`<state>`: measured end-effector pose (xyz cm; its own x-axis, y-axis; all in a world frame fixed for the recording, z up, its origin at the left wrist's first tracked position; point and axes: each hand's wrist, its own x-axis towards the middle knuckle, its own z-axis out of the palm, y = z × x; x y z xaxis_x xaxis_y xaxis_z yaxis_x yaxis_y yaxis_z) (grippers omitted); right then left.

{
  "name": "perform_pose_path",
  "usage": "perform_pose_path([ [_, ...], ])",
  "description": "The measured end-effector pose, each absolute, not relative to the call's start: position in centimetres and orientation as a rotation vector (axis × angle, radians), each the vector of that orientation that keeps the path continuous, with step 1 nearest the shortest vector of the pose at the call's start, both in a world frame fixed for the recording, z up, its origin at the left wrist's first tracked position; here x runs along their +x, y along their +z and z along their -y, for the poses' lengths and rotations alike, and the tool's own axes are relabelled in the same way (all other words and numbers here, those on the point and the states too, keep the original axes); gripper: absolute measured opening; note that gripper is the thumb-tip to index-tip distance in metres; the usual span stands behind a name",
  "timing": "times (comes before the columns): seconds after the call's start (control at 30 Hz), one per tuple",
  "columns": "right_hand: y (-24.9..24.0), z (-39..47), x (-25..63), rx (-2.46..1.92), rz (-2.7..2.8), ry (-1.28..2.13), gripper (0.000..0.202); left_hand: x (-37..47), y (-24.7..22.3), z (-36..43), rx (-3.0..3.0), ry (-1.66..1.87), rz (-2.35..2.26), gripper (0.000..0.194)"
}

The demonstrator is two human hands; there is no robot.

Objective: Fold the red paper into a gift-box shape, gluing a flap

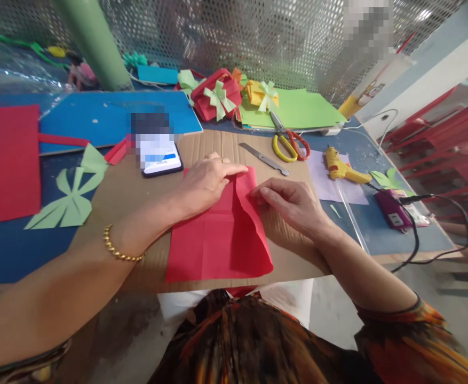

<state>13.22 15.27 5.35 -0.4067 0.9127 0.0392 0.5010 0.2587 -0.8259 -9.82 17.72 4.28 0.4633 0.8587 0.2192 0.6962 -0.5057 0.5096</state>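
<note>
We log the big blue-topped bench (1, 261) first, then the flat brown corrugated cardboard sheet (109, 224) lying on it in front of the person. Far left, we have a wide flat blue board (113, 114); at the far right, a bright green paper stack (301, 109). The creased red paper sheet (205, 250) sits mid-cardboard, near the person, right side raised and curving over. Hands: left hand (207, 184) lies palm-down on the sheet's far part, fingers extended, index pointing right; right hand (293, 205) pinches the raised right edge between thumb and curled fingers. Behind, we note a rounded red paper bundle (201, 101) topped with a pale green bow, its smaller yellow paper bundle (253, 94) just beside. Right of the cardboard, a yellow glue gun (340, 168) rests partly on pale purple paper (317, 170). Beyond the left hand, we tag a dark-edged phone (161, 160), screen lit, partly blurred. Scissors with one yellow and one red handle (280, 124) lie beyond the right hand; a thin grey metal blade (263, 158) is nearer. Smallest, we mark a gold beaded bracelet (118, 255) on the left wrist.
</note>
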Motion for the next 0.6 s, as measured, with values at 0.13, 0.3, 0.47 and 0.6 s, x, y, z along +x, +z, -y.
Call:
perform_pose_path([
  [0.13, 5.3, -15.2, 13.4, -1.246, 2.121, 0.91, 0.026, -10.1, 4.3, -18.6, 2.388, 0.638, -1.263, 0.041],
  [0.3, 4.7, -15.3, 13.2, -1.134, 2.228, 0.763, 0.025, -10.0, 3.9, -19.3, 2.402, 0.646, -1.247, 0.034],
  [0.47, 4.2, -14.8, 13.0, -1.064, 2.32, 0.662, 0.03, -10.1, 3.6, -19.4, 2.316, 0.72, -1.325, 0.057],
  [0.6, 3.9, -14.7, 13.0, -1.017, 2.317, 0.625, 0.029, -10.3, 3.5, -19.5, 2.214, 0.786, -1.364, 0.06],
])
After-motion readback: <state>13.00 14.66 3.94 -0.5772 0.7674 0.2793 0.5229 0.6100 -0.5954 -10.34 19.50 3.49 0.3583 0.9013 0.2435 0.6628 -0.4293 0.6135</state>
